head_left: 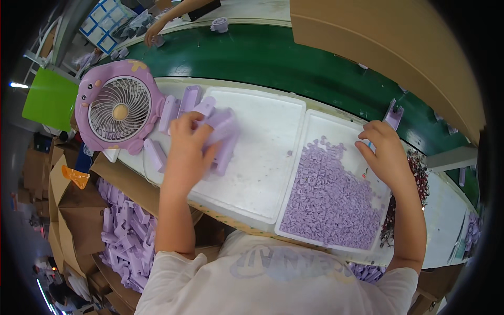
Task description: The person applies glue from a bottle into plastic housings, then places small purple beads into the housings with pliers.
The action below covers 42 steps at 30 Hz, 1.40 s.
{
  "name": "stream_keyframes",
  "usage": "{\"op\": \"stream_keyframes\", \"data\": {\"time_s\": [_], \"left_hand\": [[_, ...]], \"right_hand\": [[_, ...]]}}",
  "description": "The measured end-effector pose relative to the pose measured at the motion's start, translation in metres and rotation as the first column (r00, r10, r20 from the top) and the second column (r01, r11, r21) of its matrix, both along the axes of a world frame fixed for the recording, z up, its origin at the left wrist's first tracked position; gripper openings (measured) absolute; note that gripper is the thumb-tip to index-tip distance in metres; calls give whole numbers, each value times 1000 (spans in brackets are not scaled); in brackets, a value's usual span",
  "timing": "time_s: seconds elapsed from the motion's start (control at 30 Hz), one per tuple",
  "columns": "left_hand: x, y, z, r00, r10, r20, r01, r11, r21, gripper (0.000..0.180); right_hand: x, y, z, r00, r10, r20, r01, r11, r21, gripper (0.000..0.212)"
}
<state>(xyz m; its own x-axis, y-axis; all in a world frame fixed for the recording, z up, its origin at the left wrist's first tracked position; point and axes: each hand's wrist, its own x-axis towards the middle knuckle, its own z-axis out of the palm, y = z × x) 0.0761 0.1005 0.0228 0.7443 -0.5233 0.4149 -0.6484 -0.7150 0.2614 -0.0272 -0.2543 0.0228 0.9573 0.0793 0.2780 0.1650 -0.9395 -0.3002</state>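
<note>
My left hand (188, 152) is closed at the fingertips on a light-purple plastic housing (224, 125), smeared by motion. More long, hollow purple housings (191, 97) lie around it at the left end of a white tray (257, 157). Over the upper right of a second white tray (328, 122), my right hand (386, 152) has its thumb and fingers curled together. A small bluish bit shows at those fingertips, too small to name. Under and left of this hand spreads a heap of tiny purple plastic pieces (331, 199). Just beyond it stands a purple channel-shaped part (394, 114).
A purple animal-shaped fan (119, 110) stands at the left. Below it, a cardboard box holds many purple housings (126, 236). A green conveyor belt (252, 58) runs behind the trays, with another person's hand (153, 34) over it. Small dark-and-red wired parts (418, 170) lie at right.
</note>
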Motion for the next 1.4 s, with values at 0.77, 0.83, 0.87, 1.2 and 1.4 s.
{"op": "stream_keyframes", "data": {"time_s": [0.77, 0.83, 0.87, 1.2, 1.4], "left_hand": [[-60, -68, -28, 60, -893, -445, -381, 392, -838, 51], [-63, -72, -34, -44, -901, -432, -492, 396, -776, 51], [-64, -75, -36, -148, -923, -354, -574, 372, -730, 50], [-80, -86, -30, -162, -858, -488, -607, 476, -636, 65], [-75, -88, -38, -314, -856, -410, -686, 503, -525, 71]], "right_hand": [[-59, 34, -27, 980, 132, -151, -141, 989, -50, 10], [-58, 38, -26, 978, 139, -155, -151, 986, -68, 10], [-57, 39, -26, 977, 147, -157, -161, 983, -84, 10], [-61, 48, -35, 990, 86, -114, -99, 988, -118, 11], [-57, 49, -42, 999, 41, -27, -43, 994, -103, 13]]}}
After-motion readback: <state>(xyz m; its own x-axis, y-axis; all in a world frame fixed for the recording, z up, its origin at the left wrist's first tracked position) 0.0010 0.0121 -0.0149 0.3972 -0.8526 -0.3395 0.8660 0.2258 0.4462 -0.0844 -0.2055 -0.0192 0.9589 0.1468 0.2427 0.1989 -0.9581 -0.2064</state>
